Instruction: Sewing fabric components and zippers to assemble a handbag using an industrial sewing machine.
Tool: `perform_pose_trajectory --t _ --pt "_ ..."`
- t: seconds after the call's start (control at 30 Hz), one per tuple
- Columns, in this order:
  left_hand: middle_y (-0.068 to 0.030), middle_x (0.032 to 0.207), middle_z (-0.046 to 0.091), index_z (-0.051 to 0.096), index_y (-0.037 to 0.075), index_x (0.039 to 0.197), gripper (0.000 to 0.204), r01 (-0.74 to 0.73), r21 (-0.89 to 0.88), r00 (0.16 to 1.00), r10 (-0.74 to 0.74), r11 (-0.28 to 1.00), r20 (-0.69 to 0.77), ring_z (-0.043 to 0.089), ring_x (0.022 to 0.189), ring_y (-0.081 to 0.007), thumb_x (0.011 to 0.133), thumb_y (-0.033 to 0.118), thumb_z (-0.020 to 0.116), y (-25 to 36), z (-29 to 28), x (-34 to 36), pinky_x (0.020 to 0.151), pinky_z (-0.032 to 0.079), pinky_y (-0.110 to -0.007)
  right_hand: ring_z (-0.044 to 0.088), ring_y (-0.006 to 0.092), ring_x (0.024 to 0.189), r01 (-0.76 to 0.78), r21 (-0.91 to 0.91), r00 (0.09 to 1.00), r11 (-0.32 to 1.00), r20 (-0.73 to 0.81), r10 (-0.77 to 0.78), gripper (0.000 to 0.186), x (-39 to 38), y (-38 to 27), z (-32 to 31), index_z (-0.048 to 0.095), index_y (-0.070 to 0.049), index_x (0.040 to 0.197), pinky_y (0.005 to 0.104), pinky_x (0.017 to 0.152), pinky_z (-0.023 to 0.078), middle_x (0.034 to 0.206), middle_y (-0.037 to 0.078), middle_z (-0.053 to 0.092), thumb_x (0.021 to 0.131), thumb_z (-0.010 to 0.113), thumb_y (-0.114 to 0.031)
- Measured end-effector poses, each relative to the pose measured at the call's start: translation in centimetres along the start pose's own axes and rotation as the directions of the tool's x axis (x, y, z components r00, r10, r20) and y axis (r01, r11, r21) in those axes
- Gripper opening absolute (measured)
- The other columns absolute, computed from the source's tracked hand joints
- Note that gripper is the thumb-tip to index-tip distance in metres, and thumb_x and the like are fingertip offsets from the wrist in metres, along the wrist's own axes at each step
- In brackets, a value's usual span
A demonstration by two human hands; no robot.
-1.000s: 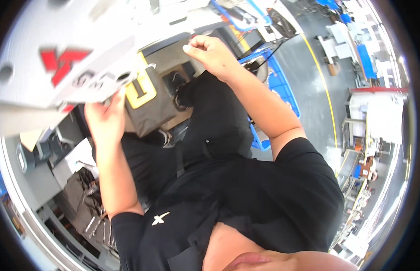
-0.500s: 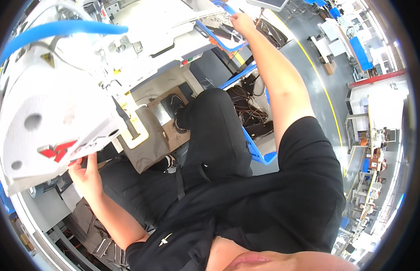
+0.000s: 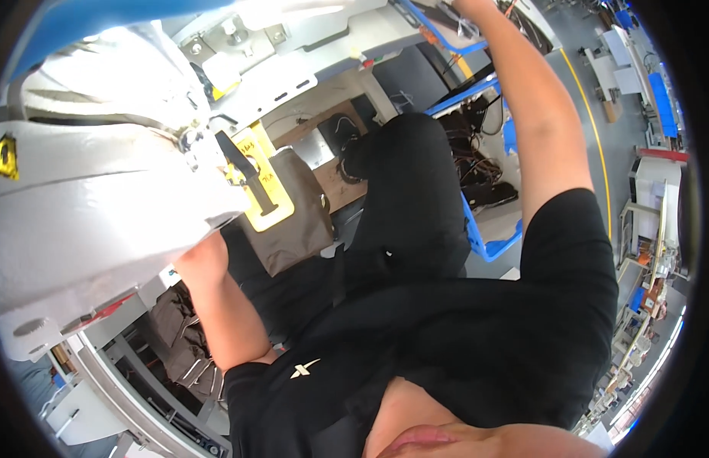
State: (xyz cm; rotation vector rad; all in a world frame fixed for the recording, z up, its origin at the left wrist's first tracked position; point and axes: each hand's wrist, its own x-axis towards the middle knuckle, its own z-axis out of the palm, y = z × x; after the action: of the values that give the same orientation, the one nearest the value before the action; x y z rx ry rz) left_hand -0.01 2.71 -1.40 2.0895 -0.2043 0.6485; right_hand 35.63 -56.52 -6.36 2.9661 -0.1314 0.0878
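cannot tell grip of left hand point(image 3: 206, 258), with fingers hidden by white machine head point(image 3: 118, 198), or of right hand point(image 3: 470, 7), cut off at upper edge by blue bin point(image 3: 467, 49). find brown fabric point(image 3: 299, 221) near left hand, partly under yellow plate point(image 3: 282, 192). expect light, limp, soft handling; pinch at free edge, supporting slack.
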Motion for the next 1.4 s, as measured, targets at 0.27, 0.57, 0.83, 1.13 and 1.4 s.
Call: perform_pose_trajectory --t 0.27,0.57,0.83,1.13,1.4 --pt "-0.0210 0.133 0.060 0.053 -0.008 0.123 0.033 0.092 -0.032 0.985 -0.086 0.995 0.150 0.059 0.108 -0.0190 0.092 -0.015 0.058 3.0 2.0 2.3 0.096 0.049 -0.032 0.071 0.0398 0.092 -0.142 0.174 0.990 0.974 0.026 0.139 0.027 1.4 2.0 2.1 0.075 0.003 0.093 0.0462 0.083 0.056 0.101 0.026 0.072 0.083 0.067 -0.021" --pt "-0.0164 0.123 0.063 0.057 -0.007 0.121 0.030 0.166 -0.329 0.985 -0.143 0.930 0.091 0.058 0.098 -0.0138 0.092 -0.012 0.062 2.5 2.8 2.7 0.092 0.050 -0.029 0.070 0.0201 0.072 0.128 0.932 0.985 0.339 -0.159 0.066 0.015 -18.8 -12.6 -13.9 0.069 0.003 0.093 0.0362 0.070 0.055 0.078 0.015 0.071 0.085 0.072 -0.010" --pt "-0.0139 0.117 0.065 0.056 -0.004 0.124 0.032 0.211 -0.420 0.977 -0.188 0.883 0.096 0.062 0.104 -0.0191 0.093 -0.010 0.062 3.0 3.0 3.2 0.095 0.051 -0.034 0.071 0.0264 0.081 0.556 0.829 0.688 -0.061 -0.500 -0.526 0.015 -25.9 -26.6 -19.2 0.067 0.001 0.092 0.0339 0.077 0.056 0.085 0.013 0.071 0.088 0.072 -0.013" --pt "-0.0116 0.124 0.066 0.062 -0.006 0.126 0.038 0.169 -0.354 0.985 -0.150 0.920 0.081 0.061 0.113 -0.0208 0.089 -0.008 0.070 3.5 2.7 2.7 0.100 0.048 -0.034 0.071 0.0269 0.095 0.648 0.747 0.645 0.148 -0.436 -0.628 0.025 -26.5 -29.7 -20.5 0.068 -0.006 0.100 0.0374 0.083 0.055 0.097 0.010 0.073 0.087 0.075 -0.026" --pt "-0.0109 0.117 0.068 0.061 -0.004 0.123 0.041 0.333 -0.550 0.926 -0.375 0.766 0.040 0.065 0.108 -0.0177 0.084 -0.007 0.074 3.7 3.0 1.1 0.098 0.051 -0.033 0.071 0.0255 0.083 0.740 0.655 0.600 0.152 -0.541 -0.590 0.019 -27.0 -30.5 -20.7 0.073 -0.006 0.099 0.0370 0.077 0.055 0.088 0.012 0.073 0.087 0.072 -0.021"
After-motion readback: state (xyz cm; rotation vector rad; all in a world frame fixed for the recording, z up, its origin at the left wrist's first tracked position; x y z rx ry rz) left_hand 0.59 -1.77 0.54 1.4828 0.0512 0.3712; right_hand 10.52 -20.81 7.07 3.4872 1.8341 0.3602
